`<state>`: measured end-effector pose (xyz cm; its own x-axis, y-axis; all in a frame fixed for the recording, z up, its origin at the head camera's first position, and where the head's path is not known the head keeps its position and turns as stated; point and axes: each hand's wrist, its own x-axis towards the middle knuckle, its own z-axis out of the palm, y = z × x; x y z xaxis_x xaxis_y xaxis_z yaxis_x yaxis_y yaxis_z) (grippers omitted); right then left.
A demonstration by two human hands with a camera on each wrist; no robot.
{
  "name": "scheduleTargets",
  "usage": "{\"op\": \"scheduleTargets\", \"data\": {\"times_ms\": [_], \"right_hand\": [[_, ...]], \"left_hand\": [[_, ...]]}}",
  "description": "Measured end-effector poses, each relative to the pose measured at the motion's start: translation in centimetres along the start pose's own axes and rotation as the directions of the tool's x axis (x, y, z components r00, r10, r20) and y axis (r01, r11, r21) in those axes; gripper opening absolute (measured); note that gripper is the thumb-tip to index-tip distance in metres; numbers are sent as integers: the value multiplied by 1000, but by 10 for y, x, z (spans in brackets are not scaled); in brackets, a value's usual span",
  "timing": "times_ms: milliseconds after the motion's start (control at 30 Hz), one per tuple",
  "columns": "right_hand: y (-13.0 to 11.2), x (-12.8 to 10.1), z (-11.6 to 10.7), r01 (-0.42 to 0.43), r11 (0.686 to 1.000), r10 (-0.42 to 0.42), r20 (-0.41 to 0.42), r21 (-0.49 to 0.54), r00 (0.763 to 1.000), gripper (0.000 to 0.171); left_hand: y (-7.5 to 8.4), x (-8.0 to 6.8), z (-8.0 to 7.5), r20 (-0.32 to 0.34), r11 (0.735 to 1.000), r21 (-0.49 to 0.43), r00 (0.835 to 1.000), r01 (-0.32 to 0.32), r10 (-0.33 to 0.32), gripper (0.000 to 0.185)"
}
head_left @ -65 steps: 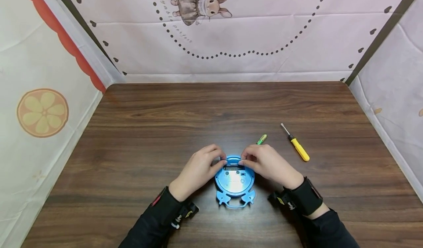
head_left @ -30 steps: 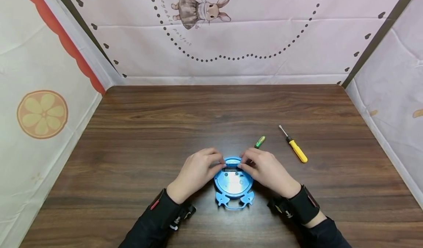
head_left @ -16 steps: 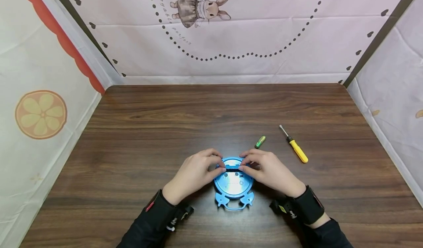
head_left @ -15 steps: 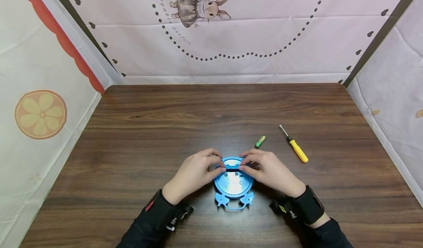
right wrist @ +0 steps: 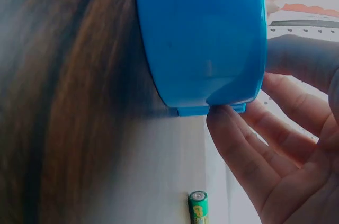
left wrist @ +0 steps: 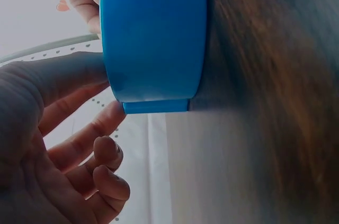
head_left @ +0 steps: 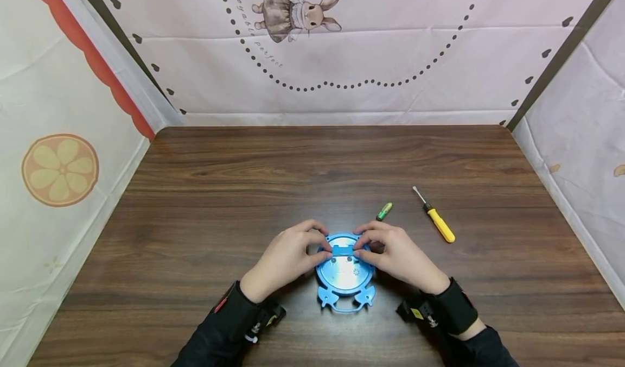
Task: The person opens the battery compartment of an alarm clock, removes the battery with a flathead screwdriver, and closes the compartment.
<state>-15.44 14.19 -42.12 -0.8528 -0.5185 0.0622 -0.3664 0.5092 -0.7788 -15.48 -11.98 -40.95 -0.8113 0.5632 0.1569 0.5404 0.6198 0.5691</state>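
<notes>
A blue alarm clock (head_left: 344,277) lies on its face on the table, its round back up and its handle end towards me. Across its back, a blue battery cover (head_left: 343,251) lies over the battery slot. My left hand (head_left: 293,253) pinches the cover's left end between thumb and forefinger. At the other end, my right hand (head_left: 393,251) pinches it the same way, with other fingers at the clock's far rim. Both wrist views show the clock's deep blue side (left wrist: 153,38), thumbs at its back edge; the cover is hidden there.
A green battery (head_left: 384,211) lies just beyond my right hand, also seen in the right wrist view. Further right is a screwdriver (head_left: 440,223) with a yellow handle, tip pointing away. Printed cloth walls (head_left: 312,101) stand around the wooden table (head_left: 234,177).
The battery cover has come down towards me over the slot, whose dark opening showed earlier and is now covered. Both hands moved slightly nearer with it. The clock, battery and screwdriver stayed put.
</notes>
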Motion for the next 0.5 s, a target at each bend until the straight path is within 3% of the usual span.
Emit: {"op": "scheduleTargets", "data": {"times_ms": [233,500], "right_hand": [[1,0,4,-45,996,47,-20,75,999,7],[4,2,8,-86,982,93,-34,168,995,9]], "left_hand": [[-4,1,4,26,986,-155,998,64,-61,7],[-10,5,9,110,921,-345,982,183,-154,11]]}}
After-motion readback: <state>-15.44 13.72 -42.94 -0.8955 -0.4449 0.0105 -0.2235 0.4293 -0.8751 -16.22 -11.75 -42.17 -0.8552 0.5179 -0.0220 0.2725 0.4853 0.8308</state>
